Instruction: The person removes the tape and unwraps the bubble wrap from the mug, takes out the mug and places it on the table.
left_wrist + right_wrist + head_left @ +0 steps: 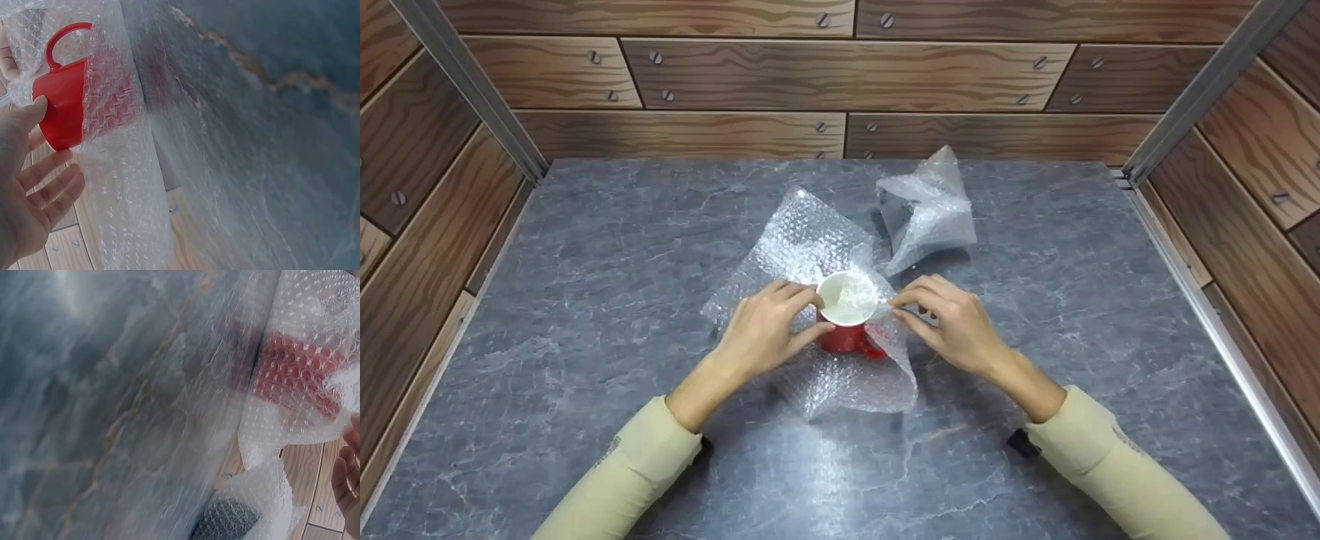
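Note:
A red mug (841, 339) with a white inside stands on a sheet of bubble wrap (810, 240) in the middle of the table. Part of the wrap is folded over its rim into the opening, and in the left wrist view it covers the mug's lower half. My left hand (765, 324) holds the mug near its rim, thumb against the red wall. At the rim's other side, my right hand (952, 321) pinches the edge of the wrap between thumb and fingertips. The red handle (62, 40) pokes out toward the right-hand side.
Behind my right hand, a folded, peaked bundle of bubble wrap (930, 214) stands near the table's back edge. The grey marbled table (607, 247) is bounded by wood-patterned walls (840, 75) at the back and sides, with metal posts (472, 82) in the corners.

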Action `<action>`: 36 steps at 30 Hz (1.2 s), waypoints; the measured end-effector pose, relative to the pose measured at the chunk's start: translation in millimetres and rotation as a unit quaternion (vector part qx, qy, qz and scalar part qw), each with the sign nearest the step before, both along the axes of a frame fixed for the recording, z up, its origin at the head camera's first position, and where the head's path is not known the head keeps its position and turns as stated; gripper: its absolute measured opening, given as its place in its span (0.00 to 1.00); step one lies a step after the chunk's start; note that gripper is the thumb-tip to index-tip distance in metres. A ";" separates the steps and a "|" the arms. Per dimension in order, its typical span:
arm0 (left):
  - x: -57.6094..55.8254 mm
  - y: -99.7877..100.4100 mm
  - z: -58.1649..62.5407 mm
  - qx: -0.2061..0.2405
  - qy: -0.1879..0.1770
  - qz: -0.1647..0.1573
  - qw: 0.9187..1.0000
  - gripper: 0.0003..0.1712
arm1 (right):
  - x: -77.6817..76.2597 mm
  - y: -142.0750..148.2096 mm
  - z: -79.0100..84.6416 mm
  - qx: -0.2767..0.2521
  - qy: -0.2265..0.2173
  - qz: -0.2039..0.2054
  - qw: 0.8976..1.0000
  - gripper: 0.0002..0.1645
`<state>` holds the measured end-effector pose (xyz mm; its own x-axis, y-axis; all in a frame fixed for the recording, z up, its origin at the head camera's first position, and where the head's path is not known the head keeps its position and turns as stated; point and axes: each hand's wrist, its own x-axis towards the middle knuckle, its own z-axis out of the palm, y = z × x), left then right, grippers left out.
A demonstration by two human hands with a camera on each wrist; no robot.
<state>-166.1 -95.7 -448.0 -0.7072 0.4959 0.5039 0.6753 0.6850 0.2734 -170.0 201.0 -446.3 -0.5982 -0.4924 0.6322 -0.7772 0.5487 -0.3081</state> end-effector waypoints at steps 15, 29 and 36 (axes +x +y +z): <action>-1.1 0.5 3.4 -0.008 -0.003 -0.002 1.000 0.19 | -3.7 15.6 -1.7 0.003 0.021 -0.008 1.000 0.13; -1.4 0.1 3.1 -0.013 0.002 0.003 1.000 0.19 | -6.7 23.4 -1.9 0.028 0.079 -0.016 0.996 0.26; -1.1 -0.9 2.5 -0.009 0.003 0.001 1.000 0.19 | -4.8 27.8 -1.3 0.045 0.091 0.003 0.995 0.32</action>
<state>-167.2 -96.6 -445.5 -0.7056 0.5031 0.4991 0.6750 0.6915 0.2572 -174.8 228.8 -447.6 -0.4746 -0.5544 0.6837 -0.8189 0.5628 -0.1121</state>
